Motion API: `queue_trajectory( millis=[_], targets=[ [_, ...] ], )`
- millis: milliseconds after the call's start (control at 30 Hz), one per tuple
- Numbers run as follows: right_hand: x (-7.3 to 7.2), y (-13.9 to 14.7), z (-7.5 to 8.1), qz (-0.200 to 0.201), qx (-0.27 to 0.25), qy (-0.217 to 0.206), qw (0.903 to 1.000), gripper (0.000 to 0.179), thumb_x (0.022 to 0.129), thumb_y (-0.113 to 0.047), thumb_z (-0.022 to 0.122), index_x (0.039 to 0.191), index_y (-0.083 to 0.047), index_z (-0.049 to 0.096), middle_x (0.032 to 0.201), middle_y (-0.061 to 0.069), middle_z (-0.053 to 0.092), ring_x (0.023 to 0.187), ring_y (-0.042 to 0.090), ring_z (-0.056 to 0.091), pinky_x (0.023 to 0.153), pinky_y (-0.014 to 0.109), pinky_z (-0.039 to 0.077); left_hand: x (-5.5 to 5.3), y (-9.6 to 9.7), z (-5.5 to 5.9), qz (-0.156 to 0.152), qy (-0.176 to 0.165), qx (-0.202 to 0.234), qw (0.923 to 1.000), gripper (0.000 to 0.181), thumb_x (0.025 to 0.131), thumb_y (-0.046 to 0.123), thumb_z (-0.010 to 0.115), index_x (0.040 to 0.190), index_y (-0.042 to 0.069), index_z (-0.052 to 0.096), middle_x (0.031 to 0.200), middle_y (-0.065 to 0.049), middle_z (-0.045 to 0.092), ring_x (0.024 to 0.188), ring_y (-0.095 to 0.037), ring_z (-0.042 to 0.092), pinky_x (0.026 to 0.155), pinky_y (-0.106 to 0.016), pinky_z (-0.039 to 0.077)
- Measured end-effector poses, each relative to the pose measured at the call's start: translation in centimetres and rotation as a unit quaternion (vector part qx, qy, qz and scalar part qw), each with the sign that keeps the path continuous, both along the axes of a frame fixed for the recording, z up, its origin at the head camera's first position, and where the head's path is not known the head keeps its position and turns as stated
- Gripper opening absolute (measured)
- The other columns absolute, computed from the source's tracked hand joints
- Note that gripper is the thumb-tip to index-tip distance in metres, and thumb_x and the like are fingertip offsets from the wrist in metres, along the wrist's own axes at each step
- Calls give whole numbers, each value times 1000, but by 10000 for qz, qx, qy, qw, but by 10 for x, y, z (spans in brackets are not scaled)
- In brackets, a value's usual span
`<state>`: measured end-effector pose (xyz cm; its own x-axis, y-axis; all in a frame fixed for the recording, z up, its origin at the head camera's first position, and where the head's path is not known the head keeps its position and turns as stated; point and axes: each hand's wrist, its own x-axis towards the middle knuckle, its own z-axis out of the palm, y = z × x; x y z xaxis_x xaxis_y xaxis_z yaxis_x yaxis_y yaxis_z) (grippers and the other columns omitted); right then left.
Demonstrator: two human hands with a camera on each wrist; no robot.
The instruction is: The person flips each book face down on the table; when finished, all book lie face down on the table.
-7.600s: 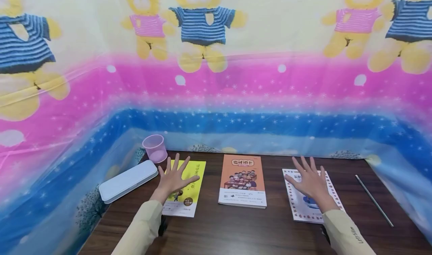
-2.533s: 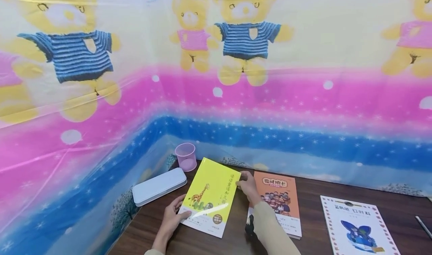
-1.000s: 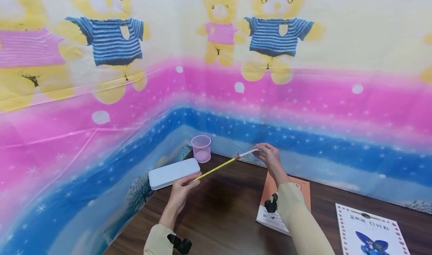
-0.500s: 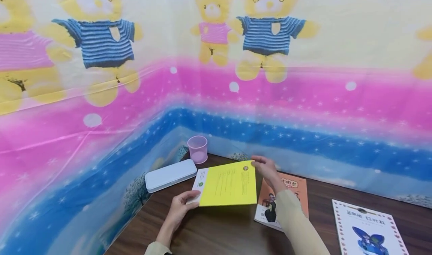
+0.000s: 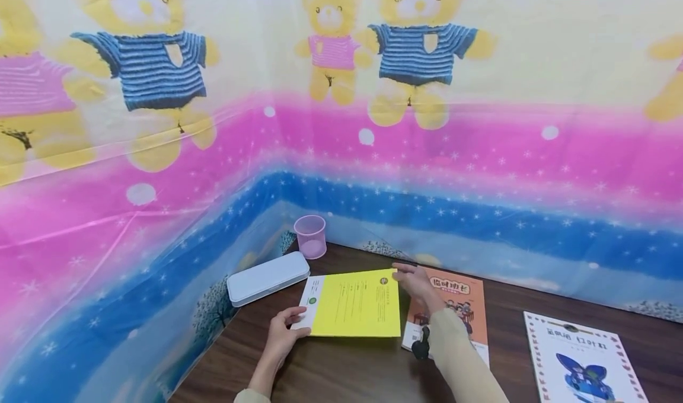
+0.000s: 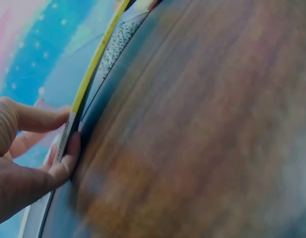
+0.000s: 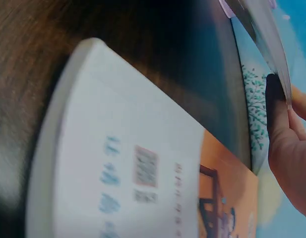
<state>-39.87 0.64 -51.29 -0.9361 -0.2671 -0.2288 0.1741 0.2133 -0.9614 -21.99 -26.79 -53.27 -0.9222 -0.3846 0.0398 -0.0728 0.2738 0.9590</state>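
A thin yellow book (image 5: pixel 354 305) lies level between both hands, its back cover facing up and its white band to the left. My left hand (image 5: pixel 283 335) pinches the white end, thumb on one face and fingers on the other, as the left wrist view shows at the book's edge (image 6: pixel 88 79). At the far right corner my right hand (image 5: pixel 418 284) pinches the book; in the right wrist view the hand (image 7: pixel 289 144) has thumb and fingers on either side of the pages. The wrist views show the book held off the table.
An orange and white book (image 5: pixel 477 320) lies partly under the right forearm. Farther right is a white book with a blue picture (image 5: pixel 581 355). A white pencil case (image 5: pixel 268 277) and a pink cup (image 5: pixel 310 237) stand at the back left of the dark wooden table (image 5: pixel 341 373).
The yellow book was front cover up, then tilted edge-on in both hands, and now shows its back cover. Over the last half second, it has come down slightly.
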Motion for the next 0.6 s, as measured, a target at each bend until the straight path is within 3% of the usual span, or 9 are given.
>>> queue_trajectory(
  millis=[267, 467, 600],
  targets=[
    [6, -7, -15, -363, 72, 66, 9993, 43, 96, -9, 54, 139, -6, 52, 147, 23, 44, 137, 39, 43, 110, 53, 39, 3, 7, 6, 464, -99, -918, 9946, 50, 63, -6, 76, 111, -12, 65, 120, -28, 51, 109, -36, 49, 95, -44, 42],
    [4, -13, -22, -617, 246, 216, 9976, 40, 95, -6, 54, 135, -7, 57, 141, 22, 51, 131, 39, 48, 108, 56, 39, 1, 4, 8, 405, -219, -1360, 9896, 56, 63, -2, 80, 114, -16, 62, 118, -32, 55, 112, -42, 51, 101, -54, 41],
    [2, -15, -21, -505, 291, 242, 9980, 45, 95, -4, 52, 139, -7, 53, 145, 22, 48, 136, 40, 43, 112, 57, 34, -2, 0, 9, 315, -329, -1542, 9870, 59, 64, 2, 83, 116, -17, 60, 116, -32, 56, 107, -42, 54, 98, -54, 43]
  ],
)
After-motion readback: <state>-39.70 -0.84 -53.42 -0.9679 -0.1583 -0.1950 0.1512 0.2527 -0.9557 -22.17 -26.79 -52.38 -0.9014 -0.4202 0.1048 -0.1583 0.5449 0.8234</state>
